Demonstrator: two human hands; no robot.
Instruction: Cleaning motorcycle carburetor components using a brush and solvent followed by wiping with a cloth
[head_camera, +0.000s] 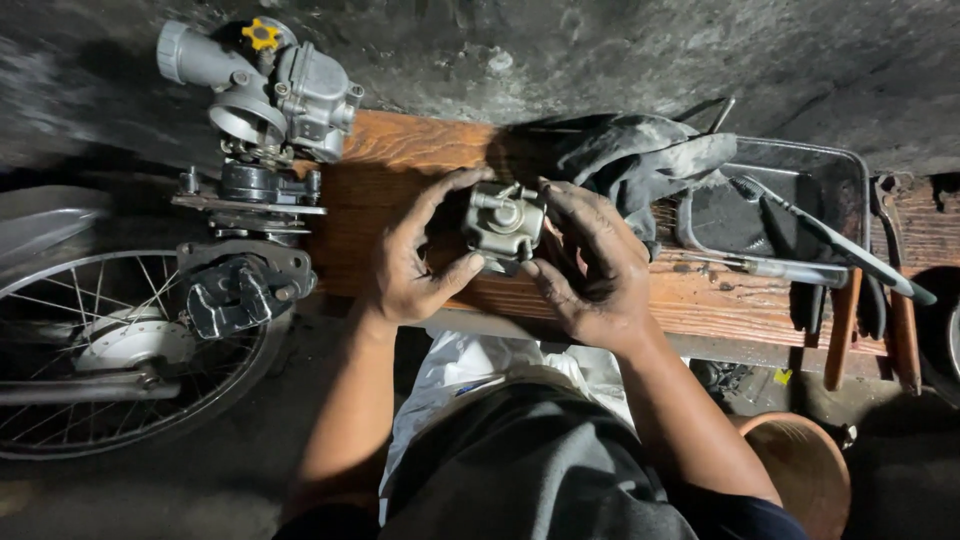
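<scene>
A small grey metal carburettor part (504, 222) is held between both hands over a wooden plank (400, 150). My left hand (412, 255) cups its left side, thumb under and fingers arched over the top. My right hand (590, 265) grips its right side with greasy fingers wrapped around it. The part's lower half is hidden by my fingers.
A larger grey carburettor (275, 90) with a yellow cap stands at the plank's left end, above dark engine pieces (245, 240). A spoked wheel (110, 350) lies at left. A grey rag (625, 150), a metal tray (800, 190) with tools and a brown stool (805, 465) are at right.
</scene>
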